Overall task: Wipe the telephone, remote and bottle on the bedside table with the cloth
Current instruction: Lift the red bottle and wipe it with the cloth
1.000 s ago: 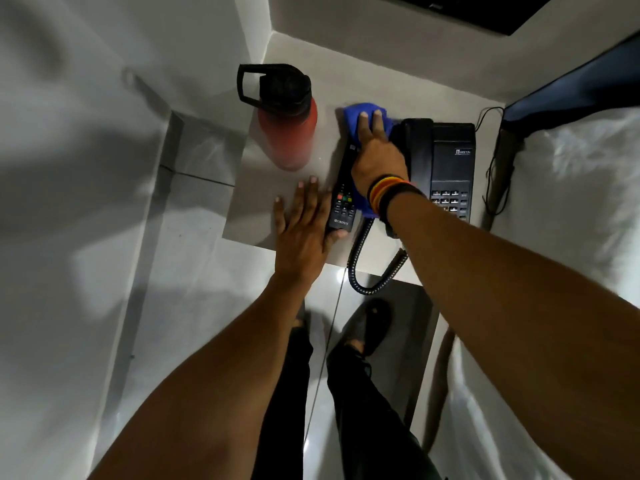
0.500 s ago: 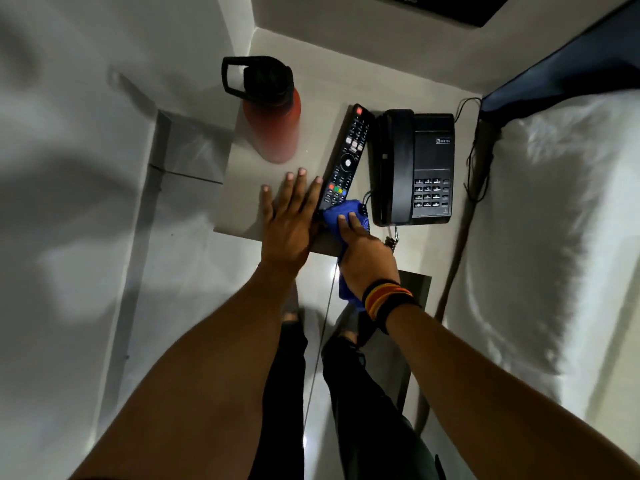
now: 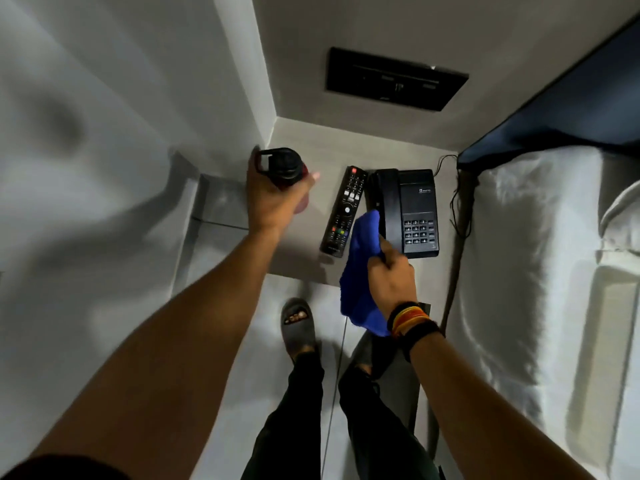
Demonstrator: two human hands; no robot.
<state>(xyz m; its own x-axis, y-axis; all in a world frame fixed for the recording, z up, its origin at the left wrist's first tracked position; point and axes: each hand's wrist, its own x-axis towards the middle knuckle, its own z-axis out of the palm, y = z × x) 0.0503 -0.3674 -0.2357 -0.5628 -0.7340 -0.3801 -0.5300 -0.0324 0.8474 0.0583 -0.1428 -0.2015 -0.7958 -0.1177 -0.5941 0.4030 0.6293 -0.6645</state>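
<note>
A red bottle with a black lid (image 3: 284, 166) stands at the left of the grey bedside table (image 3: 301, 247). My left hand (image 3: 273, 202) is wrapped around its body, hiding most of the red. A black remote (image 3: 344, 209) lies in the middle, next to a black telephone (image 3: 412, 209) on the right. My right hand (image 3: 393, 282) is closed on a blue cloth (image 3: 360, 271), held just above the table's front edge, in front of the telephone's handset. The cloth hangs down past my wrist.
A white bed (image 3: 540, 271) runs along the right, close to the table. The telephone's cords (image 3: 457, 209) trail between table and bed. A black wall panel (image 3: 394, 79) sits above the table. My feet in slippers (image 3: 298, 327) stand on the pale floor below.
My left hand left the table surface beside the remote and took hold of the bottle. My right hand lifted the cloth off the remote's near end and moved right, toward the telephone.
</note>
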